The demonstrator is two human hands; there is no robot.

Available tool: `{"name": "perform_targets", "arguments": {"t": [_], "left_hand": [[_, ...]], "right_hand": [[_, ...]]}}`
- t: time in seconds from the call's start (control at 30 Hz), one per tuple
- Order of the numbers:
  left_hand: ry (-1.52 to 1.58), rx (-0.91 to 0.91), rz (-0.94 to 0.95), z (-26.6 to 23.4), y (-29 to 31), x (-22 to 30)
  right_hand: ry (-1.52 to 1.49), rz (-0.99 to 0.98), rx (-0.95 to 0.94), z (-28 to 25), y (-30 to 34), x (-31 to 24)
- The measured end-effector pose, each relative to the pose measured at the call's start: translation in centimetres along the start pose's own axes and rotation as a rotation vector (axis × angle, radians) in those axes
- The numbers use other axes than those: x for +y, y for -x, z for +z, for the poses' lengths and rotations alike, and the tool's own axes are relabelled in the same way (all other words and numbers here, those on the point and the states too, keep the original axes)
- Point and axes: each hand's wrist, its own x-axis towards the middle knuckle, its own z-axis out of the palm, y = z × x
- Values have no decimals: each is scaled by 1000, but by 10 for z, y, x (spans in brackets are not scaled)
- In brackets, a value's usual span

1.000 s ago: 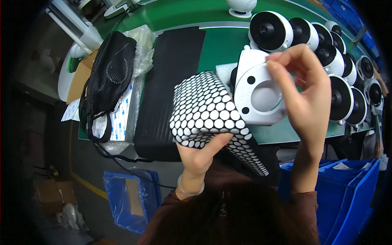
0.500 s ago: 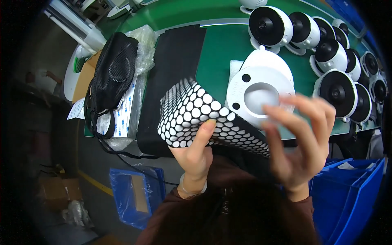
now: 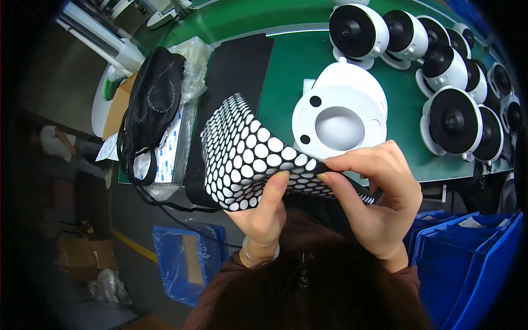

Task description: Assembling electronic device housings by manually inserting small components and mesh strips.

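Observation:
A bent black sheet covered with rows of round white stickers (image 3: 242, 157) is in my left hand (image 3: 263, 212), its thumb pressed on the dotted face. My right hand (image 3: 379, 190) pinches the sheet's upper edge beside the last dots, thumb and forefinger together; whether a single sticker is between them I cannot make out. Just beyond the fingers, a white camera with a round base (image 3: 335, 124) lies on the green table with its base turned up. The base has a large round hollow, two black round pads and one bare pale round spot.
Several white cameras with black fronts (image 3: 454, 121) stand at the right. On the left are a black mesh bag (image 3: 157, 99), bubble wrap (image 3: 195, 63) and a black mat (image 3: 234, 66). Blue bins (image 3: 467, 264) stand below the table at right. A person (image 3: 60, 146) is at far left.
My right hand has moved left from over the camera base to the sheet's edge and closed there. In the picture, the camera has shifted slightly up and left.

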Motion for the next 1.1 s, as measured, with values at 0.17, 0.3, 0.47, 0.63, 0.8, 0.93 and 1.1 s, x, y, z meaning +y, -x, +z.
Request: {"name": "perform_targets", "arguments": {"t": [0.17, 0.3, 0.47, 0.63, 0.8, 0.93, 1.1], "left_hand": [[-18, -41, -15, 3, 2, 0], [-20, -90, 8, 6, -2, -5], [-38, -81, 96, 3, -5, 5], [-161, -190, 100, 5, -8, 4], [-70, -113, 8, 11, 3, 8], [-110, -130, 76, 8, 7, 3], [-121, -107, 90, 5, -6, 12]], "right_hand": [[-4, 0, 18, -2, -1, 4], [-6, -2, 69, -1, -5, 9], [-38, 36, -74, 3, -14, 0], [97, -21, 56, 10, -1, 1], [150, -66, 90, 10, 14, 3], [151, -95, 133, 13, 17, 3], [442, -250, 253, 5, 3, 7]]}}
